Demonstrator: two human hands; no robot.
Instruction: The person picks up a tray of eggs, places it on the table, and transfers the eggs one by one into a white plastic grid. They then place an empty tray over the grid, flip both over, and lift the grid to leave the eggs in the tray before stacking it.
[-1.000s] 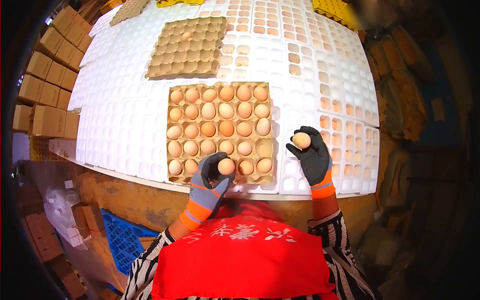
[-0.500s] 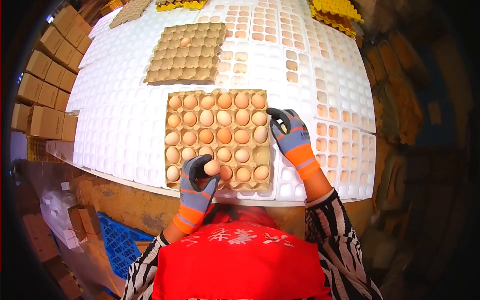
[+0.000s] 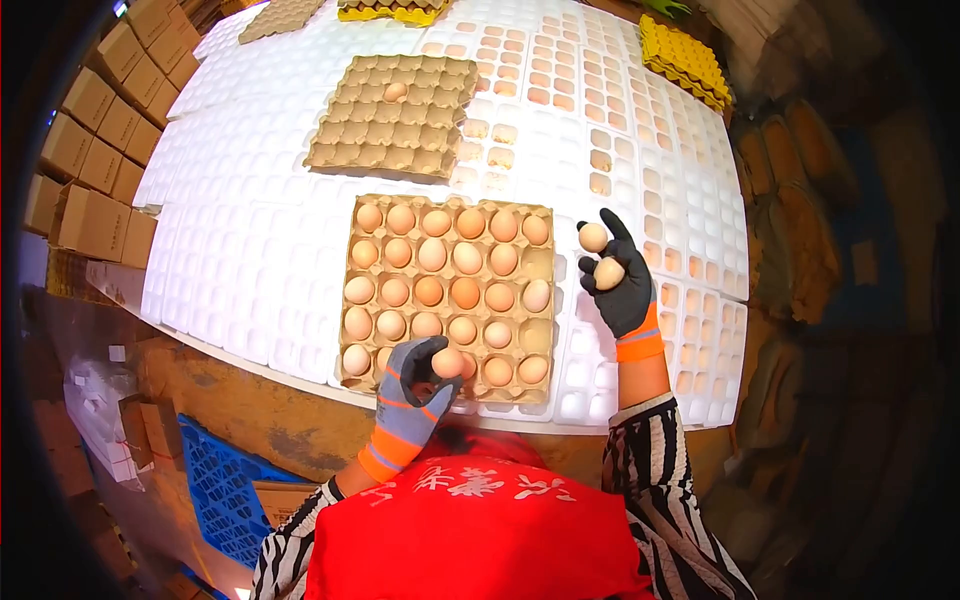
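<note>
Left hand [image 3: 412,390] is down at the near edge of the cardboard tray [image 3: 452,208], gloved fingers curled round a single egg [image 3: 447,362] and holding it over the near row. Right hand [image 3: 625,295] is off the tray's right edge, above the white plastic trays [image 3: 250,270], and it's got two eggs [image 3: 609,273]: one tucked in the palm, the other pinched at the fingertips just beyond it, with one finger sticking straight up.

The cardboard tray is nearly full. There are a couple of bare cups in the right-hand column, so that's where the free space is. The lane between the tray's right edge and the right hand is narrow but open.

Farther out sits a second cardboard tray [image 3: 390,125] with a lone egg [image 3: 395,92] in it, well apart from both hands. Yellow trays [image 3: 685,60] are stacked at the far right. Boxes [image 3: 90,160] line the left side, and a blue crate [image 3: 215,480] sits below the table's near edge.
</note>
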